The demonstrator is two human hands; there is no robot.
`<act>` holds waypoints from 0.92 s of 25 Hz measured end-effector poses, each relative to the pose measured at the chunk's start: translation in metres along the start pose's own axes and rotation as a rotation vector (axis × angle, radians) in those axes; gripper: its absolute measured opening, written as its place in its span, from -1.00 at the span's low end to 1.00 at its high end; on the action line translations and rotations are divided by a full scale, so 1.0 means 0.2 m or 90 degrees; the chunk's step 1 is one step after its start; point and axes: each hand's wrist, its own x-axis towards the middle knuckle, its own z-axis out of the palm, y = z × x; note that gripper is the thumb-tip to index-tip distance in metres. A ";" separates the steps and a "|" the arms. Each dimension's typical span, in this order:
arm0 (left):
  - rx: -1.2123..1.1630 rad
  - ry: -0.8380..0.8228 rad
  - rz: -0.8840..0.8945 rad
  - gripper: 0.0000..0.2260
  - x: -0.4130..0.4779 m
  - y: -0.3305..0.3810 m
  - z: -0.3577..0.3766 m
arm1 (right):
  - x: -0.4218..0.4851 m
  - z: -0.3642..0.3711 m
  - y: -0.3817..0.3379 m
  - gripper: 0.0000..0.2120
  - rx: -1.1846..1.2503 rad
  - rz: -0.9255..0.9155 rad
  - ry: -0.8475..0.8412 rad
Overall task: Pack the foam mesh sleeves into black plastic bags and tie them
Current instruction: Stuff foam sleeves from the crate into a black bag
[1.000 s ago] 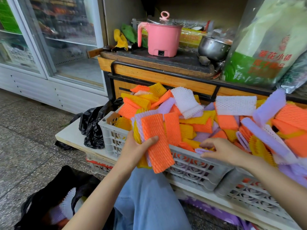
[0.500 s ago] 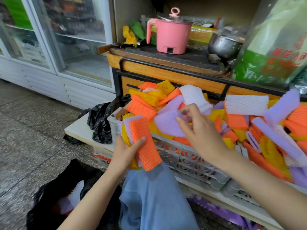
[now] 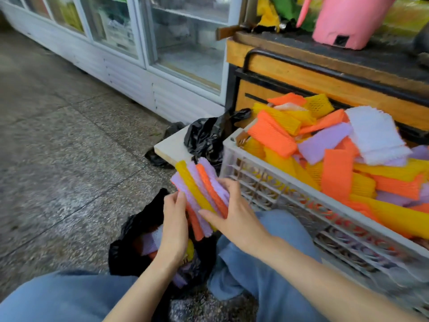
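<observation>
Head view: the person sits with both knees in blue jeans [image 3: 267,252] showing at the lower edge. The left hand [image 3: 173,228] and the right hand [image 3: 236,214] meet in the middle of the frame, each on one side of a bundle of foam sleeves [image 3: 199,189]. The bundle is a stack of purple, yellow and orange pieces standing on edge and tilted to the left. Left grip: fingers curled round the left side of the bundle, holding it. Right grip: thumb across the near face and fingers on the far side, likewise holding the bundle. The bundle sits in the air just above an open black bag [image 3: 130,247], which stands on the floor [image 3: 58,135] between the knees. Purple, white and orange pieces are visible inside the bag's mouth, partly hidden by the left hand. To the right, a grey slatted crate [image 3: 234,159] is heaped with loose sleeves [image 3: 325,154] in orange, yellow, purple and white. The crate rests on a pale tabletop [image 3: 171,145], and crumpled spare black bags [image 3: 206,135] lie on the same tabletop, touching the crate's left wall. Behind the crate stands a wooden counter [image 3: 301,73] carrying a pink pot [image 3: 348,19]. A glass-door cooler [image 3: 162,43] runs along the back left.
</observation>
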 end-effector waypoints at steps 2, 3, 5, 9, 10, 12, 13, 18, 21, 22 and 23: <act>0.064 0.047 0.040 -0.69 0.06 0.00 -0.11 | 0.06 0.12 -0.04 -0.26 0.024 0.028 -0.011; 0.106 0.061 0.058 -0.73 0.09 0.01 -0.16 | 0.10 0.17 -0.06 -0.20 0.044 0.043 -0.013; 0.186 0.077 0.126 -0.82 0.13 -0.01 -0.27 | 0.17 0.30 -0.08 -0.13 0.107 0.071 -0.021; 0.302 0.075 0.237 -0.70 0.17 -0.04 -0.39 | 0.28 0.52 -0.07 -0.17 0.185 0.140 -0.061; 0.320 0.063 0.246 -0.68 0.20 -0.06 -0.42 | 0.31 0.56 -0.06 -0.20 0.198 0.160 -0.060; 0.356 0.013 0.240 -0.67 0.27 -0.08 -0.48 | 0.34 0.61 0.00 -0.24 0.198 0.197 -0.049; 0.383 -0.011 0.240 -0.69 0.31 -0.10 -0.53 | 0.35 0.61 0.03 -0.26 0.181 0.211 -0.042; 0.739 -0.039 0.011 -0.38 0.48 -0.28 -0.79 | 0.37 0.55 0.25 -0.32 0.120 0.267 -0.003; 0.677 -0.053 -0.067 -0.61 0.48 -0.34 -0.86 | 0.33 0.55 0.31 -0.36 0.125 0.284 -0.036; 0.633 -0.012 -0.050 -0.72 0.49 -0.33 -0.87 | 0.30 0.57 0.32 -0.36 0.121 0.291 -0.065; 0.598 0.035 -0.035 -0.80 0.51 -0.31 -0.87 | 0.27 0.58 0.31 -0.37 0.110 0.288 -0.106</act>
